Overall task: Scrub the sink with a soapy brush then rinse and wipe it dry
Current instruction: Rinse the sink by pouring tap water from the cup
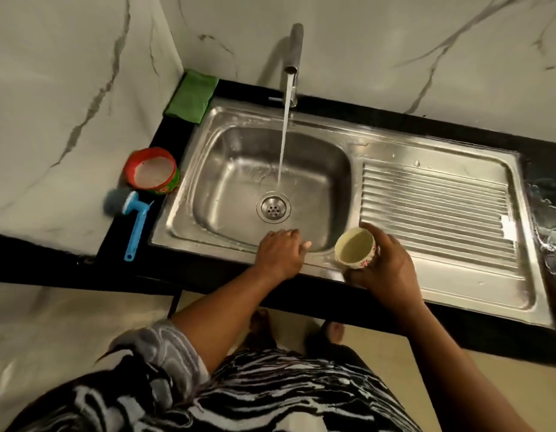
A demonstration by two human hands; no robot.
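Water streams from the grey tap (294,54) into the steel sink (227,169), landing just above the drain (273,207). My left hand (278,252) rests flat on the sink's front rim, fingers spread over the edge, holding nothing. My right hand (386,260) grips a small floral cup (356,248) with water in it, held upright above the front rim between basin and drainboard. The blue-handled scrub brush (131,218) lies on the black counter left of the sink, beside a red soap tub (152,171). A green cloth (192,96) lies folded in the back left corner.
The ribbed drainboard (435,213) extends right of the basin, wet with drops. The black counter (545,188) at the far right is splashed with water. Marble walls close in behind and on the left. My patterned dress and feet show below the counter edge.
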